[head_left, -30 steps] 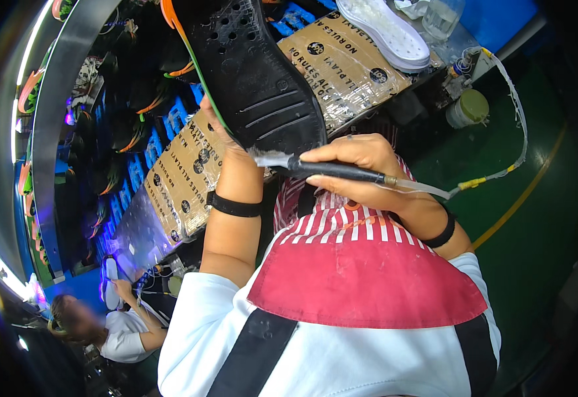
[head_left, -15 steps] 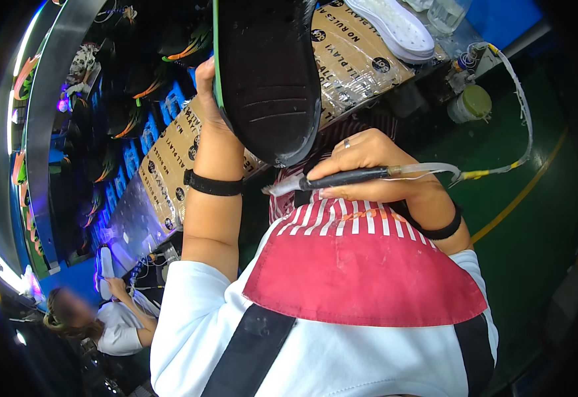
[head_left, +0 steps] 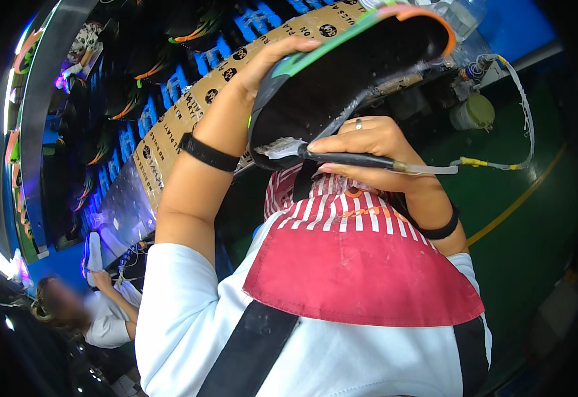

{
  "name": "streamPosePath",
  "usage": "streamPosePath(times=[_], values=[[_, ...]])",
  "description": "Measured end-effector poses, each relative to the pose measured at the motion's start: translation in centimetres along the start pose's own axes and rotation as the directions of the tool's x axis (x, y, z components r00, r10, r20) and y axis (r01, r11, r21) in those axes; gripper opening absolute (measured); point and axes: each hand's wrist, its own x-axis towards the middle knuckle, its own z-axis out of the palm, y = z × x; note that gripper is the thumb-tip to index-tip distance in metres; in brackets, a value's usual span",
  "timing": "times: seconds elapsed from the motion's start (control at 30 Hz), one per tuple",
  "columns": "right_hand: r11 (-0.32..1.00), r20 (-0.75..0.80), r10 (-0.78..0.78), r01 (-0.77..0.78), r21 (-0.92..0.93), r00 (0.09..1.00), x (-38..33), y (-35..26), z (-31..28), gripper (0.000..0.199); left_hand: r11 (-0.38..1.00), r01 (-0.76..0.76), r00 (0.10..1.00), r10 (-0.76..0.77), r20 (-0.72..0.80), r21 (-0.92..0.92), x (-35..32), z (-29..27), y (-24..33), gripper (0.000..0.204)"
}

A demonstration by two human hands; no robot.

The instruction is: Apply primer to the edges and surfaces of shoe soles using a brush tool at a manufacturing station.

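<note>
My left hand (head_left: 269,63) grips a shoe sole (head_left: 348,79) by its green side wall. The sole is tilted, its black inner face toward me and its rim running from green to orange at the far end. In my right hand (head_left: 378,142) is a brush (head_left: 352,159) with a black handle, held like a pen. Its whitish bristles lie on the black face at the sole's near end. From the back of the handle runs a clear tube (head_left: 428,169). The fingertips of my left hand behind the sole are partly hidden.
Printed brown cardboard (head_left: 189,119) covers the bench beyond my hands. At right, the tube loops up past a tub with a pale green lid (head_left: 478,111). Dark soles (head_left: 120,99) with orange edges line the left side. A co-worker (head_left: 107,321) at lower left holds a white sole (head_left: 93,258).
The sole has turned and tipped, its far end swinging right and its green and orange rim coming into view. The bristles, earlier just below the sole, are now against its inner face.
</note>
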Motion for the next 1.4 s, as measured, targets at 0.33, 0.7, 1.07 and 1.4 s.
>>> streamPosePath(times=[0.33,0.7,1.07,1.4], values=[[0.999,0.104,0.011,-0.005,-0.054,0.994,0.5,-0.4,-0.2,0.022,0.891,0.118,0.990,-0.138,0.014,0.438,0.7,0.2,-0.6,0.038],[0.999,0.164,0.036,-0.032,-0.030,0.986,0.1,0.2,0.3,0.027,0.821,0.226,0.948,-0.310,0.076,0.524,0.7,-1.1,0.1,0.038],[0.977,0.091,0.050,-0.029,-0.213,0.995,-0.9,-0.1,0.7,0.023,0.836,0.254,0.958,-0.286,-0.009,0.486,-0.7,-2.2,0.6,0.038],[0.933,0.035,-0.066,0.074,-0.351,0.997,-1.8,0.6,1.5,0.023,0.857,0.256,0.966,-0.245,-0.083,0.447,-1.6,-3.7,0.8,0.036]])
